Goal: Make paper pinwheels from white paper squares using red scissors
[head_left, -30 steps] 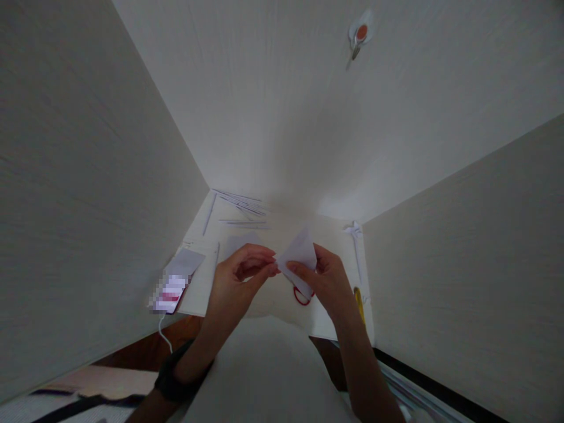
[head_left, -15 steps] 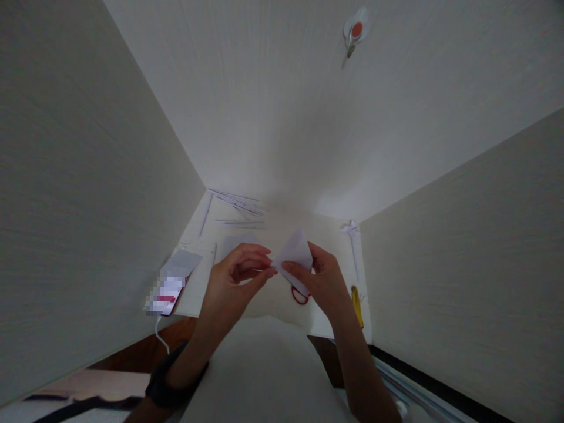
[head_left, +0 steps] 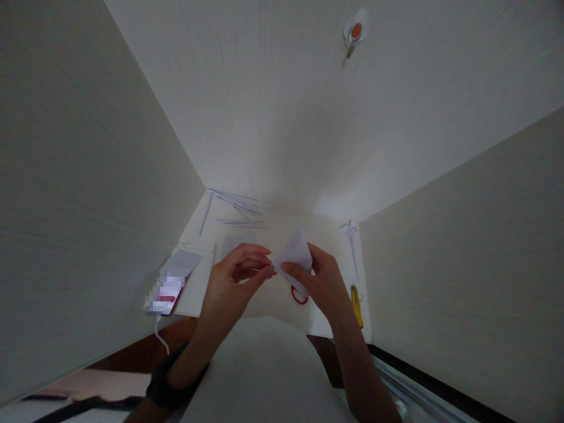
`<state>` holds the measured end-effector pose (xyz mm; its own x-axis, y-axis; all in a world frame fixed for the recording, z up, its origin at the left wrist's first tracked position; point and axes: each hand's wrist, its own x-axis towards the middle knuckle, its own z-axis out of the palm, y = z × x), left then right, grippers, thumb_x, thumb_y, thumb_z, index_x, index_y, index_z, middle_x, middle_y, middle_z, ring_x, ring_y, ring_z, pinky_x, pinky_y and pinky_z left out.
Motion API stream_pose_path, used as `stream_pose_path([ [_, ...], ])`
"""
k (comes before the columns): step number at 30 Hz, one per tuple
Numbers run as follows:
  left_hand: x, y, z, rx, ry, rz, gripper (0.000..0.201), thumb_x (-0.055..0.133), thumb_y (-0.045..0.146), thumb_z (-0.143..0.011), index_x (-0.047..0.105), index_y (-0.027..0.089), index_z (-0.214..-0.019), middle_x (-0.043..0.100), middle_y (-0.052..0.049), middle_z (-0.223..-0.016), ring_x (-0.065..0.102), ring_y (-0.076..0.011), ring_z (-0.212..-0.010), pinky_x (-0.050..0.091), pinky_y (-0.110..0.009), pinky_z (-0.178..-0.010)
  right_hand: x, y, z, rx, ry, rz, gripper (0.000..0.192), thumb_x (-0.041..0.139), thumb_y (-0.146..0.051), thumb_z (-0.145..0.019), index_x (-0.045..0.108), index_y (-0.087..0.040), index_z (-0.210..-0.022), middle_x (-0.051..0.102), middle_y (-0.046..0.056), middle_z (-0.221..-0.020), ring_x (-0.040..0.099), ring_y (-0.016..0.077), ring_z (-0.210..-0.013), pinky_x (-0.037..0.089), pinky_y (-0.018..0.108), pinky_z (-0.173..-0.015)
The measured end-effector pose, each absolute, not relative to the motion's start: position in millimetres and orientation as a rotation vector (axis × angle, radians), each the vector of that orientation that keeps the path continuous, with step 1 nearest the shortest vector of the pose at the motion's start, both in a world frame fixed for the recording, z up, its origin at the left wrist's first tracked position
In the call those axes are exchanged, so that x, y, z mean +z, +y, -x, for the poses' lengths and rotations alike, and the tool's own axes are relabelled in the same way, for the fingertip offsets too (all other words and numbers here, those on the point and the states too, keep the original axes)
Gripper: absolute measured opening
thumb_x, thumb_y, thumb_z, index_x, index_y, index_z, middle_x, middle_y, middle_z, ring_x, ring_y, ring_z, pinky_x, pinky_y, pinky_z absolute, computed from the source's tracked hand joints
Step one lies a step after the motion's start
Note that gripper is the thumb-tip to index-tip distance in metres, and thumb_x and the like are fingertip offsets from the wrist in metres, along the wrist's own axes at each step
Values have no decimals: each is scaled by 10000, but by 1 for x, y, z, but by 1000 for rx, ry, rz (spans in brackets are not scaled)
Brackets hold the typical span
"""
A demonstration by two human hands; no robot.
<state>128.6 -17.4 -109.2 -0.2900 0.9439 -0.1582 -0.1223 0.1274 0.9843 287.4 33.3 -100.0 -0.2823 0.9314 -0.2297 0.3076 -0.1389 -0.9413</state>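
Observation:
A folded piece of white paper is held up over the white table. My right hand grips its right side, thumb in front and fingers behind. At the paper's left corner, my left hand pinches the tip between thumb and fingertips. Below the paper, a red scissors handle shows on the table; the rest of the scissors is hidden by the paper and my right hand. Behind my left hand lies another sheet of paper, partly covered.
Several thin paper strips lie at the back left of the table. On the left is a phone with a white cable. A yellow cutter-like tool and crumpled paper lie along the right edge. Walls enclose three sides.
Almost nothing differs. My left fingertips have shifted very slightly at the paper's corner; my right hand keeps its grip.

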Motion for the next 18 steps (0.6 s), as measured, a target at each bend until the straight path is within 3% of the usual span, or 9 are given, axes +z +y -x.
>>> stream_pose_path([
  [8, -113, -18, -127, 1412, 1409, -841, 158, 783, 131, -695, 643, 191, -738, 685, 44, -677, 686, -109, -643, 588, -194, -654, -99, 33, -288, 1468, -1546, 1348, 113, 722, -276, -719, 667, -188, -762, 632, -15, -704, 554, 159, -684, 431, 264, -632],
  [18, -117, -18, -121, 1529, 1434, -801, 291, 788, 123, -674, 510, 209, -660, 680, 55, -674, 677, -110, -620, 566, -206, -619, -99, 36, -293, 1460, -1464, 1241, 157, 670, -336, -772, 625, -208, -693, 640, 1, -696, 592, 152, -674, 462, 258, -619],
])
